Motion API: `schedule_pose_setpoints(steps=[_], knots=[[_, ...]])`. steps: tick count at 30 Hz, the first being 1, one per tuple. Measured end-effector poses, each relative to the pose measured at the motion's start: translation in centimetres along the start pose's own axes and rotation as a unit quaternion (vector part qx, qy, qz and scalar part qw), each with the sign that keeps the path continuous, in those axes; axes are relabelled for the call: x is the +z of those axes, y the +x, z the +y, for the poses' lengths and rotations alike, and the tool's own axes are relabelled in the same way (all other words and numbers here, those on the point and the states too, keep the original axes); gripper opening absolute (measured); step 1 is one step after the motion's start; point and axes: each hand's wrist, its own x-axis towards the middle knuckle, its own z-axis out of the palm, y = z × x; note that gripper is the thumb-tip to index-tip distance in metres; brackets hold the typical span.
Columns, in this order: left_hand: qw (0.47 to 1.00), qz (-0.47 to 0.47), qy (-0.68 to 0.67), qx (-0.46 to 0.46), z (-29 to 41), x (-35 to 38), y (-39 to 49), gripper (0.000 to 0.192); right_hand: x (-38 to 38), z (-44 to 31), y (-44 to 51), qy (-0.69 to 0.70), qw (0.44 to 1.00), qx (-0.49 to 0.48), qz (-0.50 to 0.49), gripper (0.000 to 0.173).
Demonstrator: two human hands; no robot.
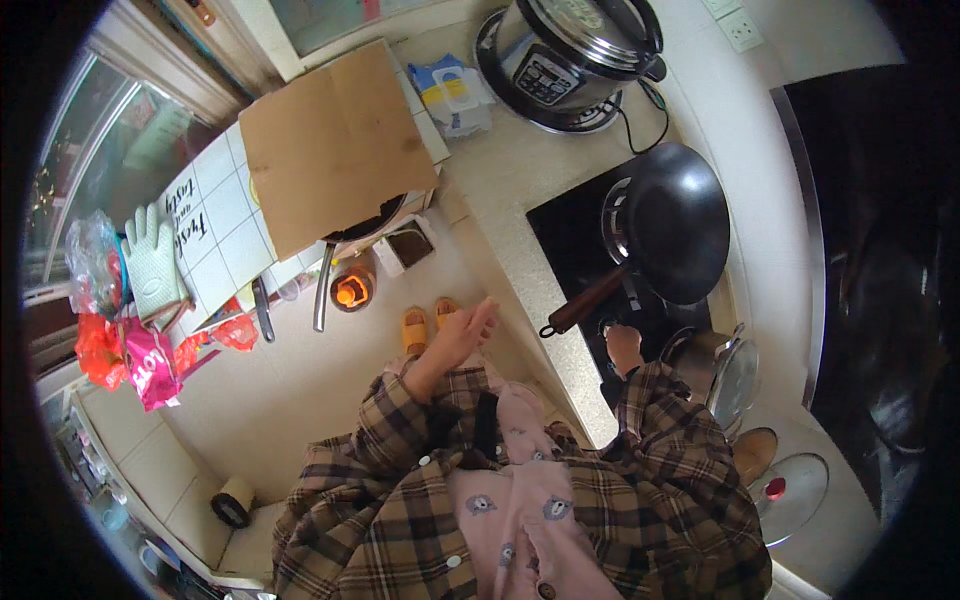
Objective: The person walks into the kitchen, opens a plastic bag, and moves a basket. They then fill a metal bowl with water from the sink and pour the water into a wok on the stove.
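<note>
My left hand (463,332) is raised over the floor beside the counter edge, its fingers extended and nothing seen in it. At the front of the black glass cooktop (574,214), my right hand (622,346) touches what looks like a control knob (604,328); the fingers are partly hidden. A dark wok (675,225) rests on the cooktop's burner, its wooden handle (592,300) pointing towards the counter's front edge. Right of my right hand stands a metal pot (694,352), with a glass lid (735,386) leaning by it.
An electric pressure cooker (570,60) stands behind the cooktop, beside a wipes packet (454,97). Cardboard (337,142) covers part of a pan (367,225) on the left, its handle sticking out. Another glass lid (795,495) lies at lower right. A bottle with an orange cap (351,291) stands below.
</note>
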Motion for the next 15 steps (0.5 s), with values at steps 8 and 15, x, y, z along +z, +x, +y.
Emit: schedule_pose_setpoints(steps=[8, 15], knots=[[1.000, 0.015, -0.009, -0.006, -0.2, -0.8, -1.8, 0.052, 0.0, 0.3, 0.2, -0.019, 0.999, 0.005, -0.048, 0.012], [1.000, 0.017, -0.004, 0.017, -1.0, -0.7, -2.3, 0.050, -1.4, 0.1, 0.3, -0.028, 0.998, 0.004, -0.054, 0.014]])
